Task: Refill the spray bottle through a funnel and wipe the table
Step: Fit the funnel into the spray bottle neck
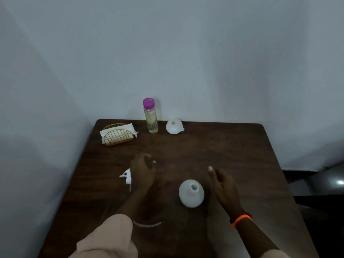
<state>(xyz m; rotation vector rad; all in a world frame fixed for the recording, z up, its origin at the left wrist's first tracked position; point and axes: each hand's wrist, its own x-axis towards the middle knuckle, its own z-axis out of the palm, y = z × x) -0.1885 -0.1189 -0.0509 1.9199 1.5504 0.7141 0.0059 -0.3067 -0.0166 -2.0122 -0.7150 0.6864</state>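
dark wood table (pixel 232 149) against a pale wall. far left: gold wire napkin holder (pixel 118 137) with white tissues (pixel 128 127) sticking out. lower down, white spray head (pixel 126 176) lies on the tabletop just left of the left hand (pixel 143 171), partly hidden behind it; can't tell if the hand touches it, its dip tube barely shows. left hand is loosely curled, fingers bent in, gripping nothing visible. pale sleeve (pixel 109 237) covers the left forearm, thin bangle (pixel 148 224) at the wrist. back centre: tall clear refill bottle (pixel 151 117) with purple cap, upright, pale yellowish liquid filling most of it. just right of it a white funnel (pixel 174 126) lies tipped, wide mouth facing the camera. near centre: white spray bottle (pixel 191 193), round squat body, upright, neck open with no top on, seen from above so its lower part is hidden. right hand (pixel 222 187) just beside it, flat with fingers extended, not holding anything; contact with the bottle unclear. orange and dark bracelets (pixel 241 219) on the right wrist. both forearms cut off at the bottom edge. right of the table is dark and blurry.
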